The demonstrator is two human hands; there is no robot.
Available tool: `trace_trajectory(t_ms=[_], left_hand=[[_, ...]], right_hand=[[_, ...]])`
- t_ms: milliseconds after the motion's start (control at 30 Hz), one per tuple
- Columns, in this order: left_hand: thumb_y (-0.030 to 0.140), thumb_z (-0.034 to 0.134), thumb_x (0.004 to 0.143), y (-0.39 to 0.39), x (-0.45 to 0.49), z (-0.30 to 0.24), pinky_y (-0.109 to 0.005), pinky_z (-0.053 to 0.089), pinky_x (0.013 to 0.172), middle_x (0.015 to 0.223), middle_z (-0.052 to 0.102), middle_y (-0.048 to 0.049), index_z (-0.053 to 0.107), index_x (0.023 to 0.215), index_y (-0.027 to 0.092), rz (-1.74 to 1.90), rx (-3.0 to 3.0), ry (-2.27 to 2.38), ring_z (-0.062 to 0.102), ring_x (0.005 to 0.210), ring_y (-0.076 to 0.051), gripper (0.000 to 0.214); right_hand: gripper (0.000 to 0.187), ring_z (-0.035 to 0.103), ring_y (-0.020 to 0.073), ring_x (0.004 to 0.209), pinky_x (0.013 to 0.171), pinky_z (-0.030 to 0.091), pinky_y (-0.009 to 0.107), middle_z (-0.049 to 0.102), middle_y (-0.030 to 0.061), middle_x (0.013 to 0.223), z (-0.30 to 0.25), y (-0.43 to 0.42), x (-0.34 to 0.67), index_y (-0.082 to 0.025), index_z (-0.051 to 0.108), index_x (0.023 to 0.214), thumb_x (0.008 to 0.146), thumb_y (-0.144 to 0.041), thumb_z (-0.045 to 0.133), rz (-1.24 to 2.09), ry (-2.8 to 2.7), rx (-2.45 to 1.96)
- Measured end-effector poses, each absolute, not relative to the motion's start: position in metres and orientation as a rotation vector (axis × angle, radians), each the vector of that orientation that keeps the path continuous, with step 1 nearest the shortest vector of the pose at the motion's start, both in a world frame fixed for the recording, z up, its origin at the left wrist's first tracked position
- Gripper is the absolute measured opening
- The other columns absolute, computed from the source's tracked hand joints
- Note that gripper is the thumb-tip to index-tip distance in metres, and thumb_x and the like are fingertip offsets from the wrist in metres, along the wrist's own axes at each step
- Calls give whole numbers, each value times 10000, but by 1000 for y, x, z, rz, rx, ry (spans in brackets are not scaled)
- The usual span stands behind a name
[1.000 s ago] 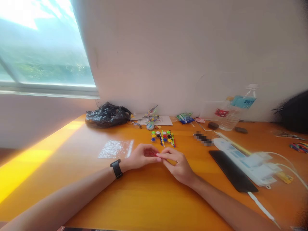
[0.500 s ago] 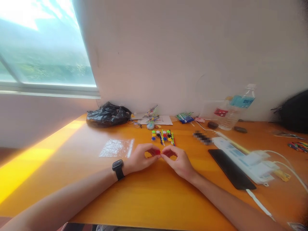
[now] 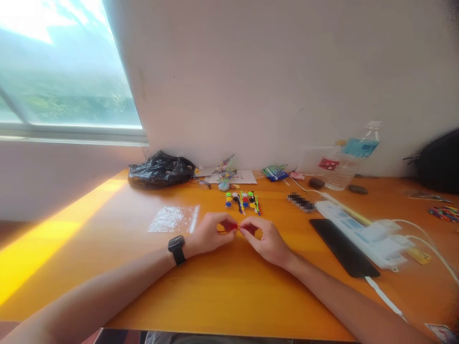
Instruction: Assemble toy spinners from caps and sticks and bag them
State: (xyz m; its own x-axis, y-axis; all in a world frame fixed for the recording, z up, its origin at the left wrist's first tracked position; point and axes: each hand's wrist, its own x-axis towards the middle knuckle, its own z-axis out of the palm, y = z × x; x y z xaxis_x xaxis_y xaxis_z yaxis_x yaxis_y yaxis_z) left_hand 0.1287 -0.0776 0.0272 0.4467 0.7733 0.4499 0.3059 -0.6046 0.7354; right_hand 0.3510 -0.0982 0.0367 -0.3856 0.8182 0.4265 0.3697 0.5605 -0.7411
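Note:
My left hand is closed in a pinch on a small red piece, mostly covered by fingers. A thin stick-like part seems to run below it inside the left grip. Close against it, my right hand is also pinched, its fingertips meeting the left ones at the same red piece. Just beyond the hands lie several small coloured plastic discs in rows, with several thin coloured sticks among them. To the left of my left hand, a clear zip bag lies flat on the wooden table.
A black plastic bag, glasses and paper lie along the wall. On the right are a black phone, a white power strip with cables, and a water bottle.
The red piece shows less between my fingertips than before. Both hands stay nearly in place, still pinched together; the view has shifted slightly.

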Motion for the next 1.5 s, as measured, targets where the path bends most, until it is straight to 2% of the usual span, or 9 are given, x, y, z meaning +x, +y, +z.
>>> trace_trajectory(t_ms=[167, 267, 333, 467, 567, 800, 1033, 1367, 1500], left_hand=[[158, 665, 856, -77, 127, 30, -229, 566, 744, 889, 776, -29, 736, 941, 162, 989, 2102, 866, 715, 795, -146, 111], [228, 669, 898, -77, 127, 31, -246, 559, 736, 897, 769, -34, 723, 965, 174, 920, 2159, 878, 702, 788, -152, 101], [276, 702, 895, -76, 127, 31, -288, 560, 787, 936, 766, -43, 731, 984, 197, 914, 2264, 886, 694, 839, -178, 123], [252, 703, 890, -71, 128, 26, -375, 527, 963, 1123, 735, -81, 767, 998, 242, 980, 2441, 923, 666, 1035, -235, 126], [248, 681, 899, -68, 128, 22, -371, 520, 918, 1103, 728, -80, 774, 985, 244, 997, 2470, 1021, 656, 1005, -235, 127], [269, 659, 917, -68, 126, 24, -336, 489, 840, 976, 752, -54, 785, 922, 235, 942, 2455, 1102, 651, 898, -213, 131], [295, 716, 859, -68, 129, 27, -283, 434, 644, 835, 749, -33, 783, 849, 214, 851, 2295, 1217, 637, 742, -183, 105], [227, 691, 826, -70, 133, 26, -369, 486, 823, 944, 740, -30, 711, 872, 228, 861, 2335, 1275, 642, 897, -239, 51], [238, 711, 842, -69, 131, 22, -381, 495, 898, 1002, 732, -30, 709, 952, 236, 913, 2318, 1182, 643, 948, -237, 111]], right_hand=[[162, 656, 191, 796, 742, 521, 302, 723, 28, 865, 34, -96, 351, -215, 695, 917, 987, -339, 617, 803, -1954, -982], [177, 658, 187, 787, 720, 519, 291, 720, 26, 861, 28, -91, 351, -205, 693, 925, 981, -359, 624, 890, -1933, -1004], [176, 655, 190, 780, 711, 516, 295, 717, 26, 850, 25, -87, 351, -201, 694, 918, 977, -351, 624, 879, -1945, -1036], [105, 657, 229, 923, 879, 510, 370, 734, 46, 932, 21, -81, 353, -212, 711, 913, 951, -276, 638, 647, -1997, -1094], [83, 647, 236, 987, 957, 486, 402, 734, 52, 994, 20, -79, 354, -219, 711, 960, 953, -242, 632, 576, -2011, -1075], [106, 647, 231, 970, 920, 497, 388, 727, 55, 991, 21, -80, 354, -220, 714, 969, 977, -248, 612, 593, -2035, -1069], [129, 648, 232, 949, 898, 503, 383, 720, 60, 962, 19, -79, 354, -214, 710, 938, 984, -282, 611, 583, -2038, -1082], [312, 662, 251, 990, 799, 523, 347, 718, 82, 1049, 19, -71, 362, -214, 704, 1011, 1011, -481, 544, 669, -1898, -1195], [358, 656, 263, 1026, 848, 517, 366, 728, 88, 1083, 20, -70, 363, -215, 709, 1034, 1009, -518, 520, 697, -1912, -1213]])
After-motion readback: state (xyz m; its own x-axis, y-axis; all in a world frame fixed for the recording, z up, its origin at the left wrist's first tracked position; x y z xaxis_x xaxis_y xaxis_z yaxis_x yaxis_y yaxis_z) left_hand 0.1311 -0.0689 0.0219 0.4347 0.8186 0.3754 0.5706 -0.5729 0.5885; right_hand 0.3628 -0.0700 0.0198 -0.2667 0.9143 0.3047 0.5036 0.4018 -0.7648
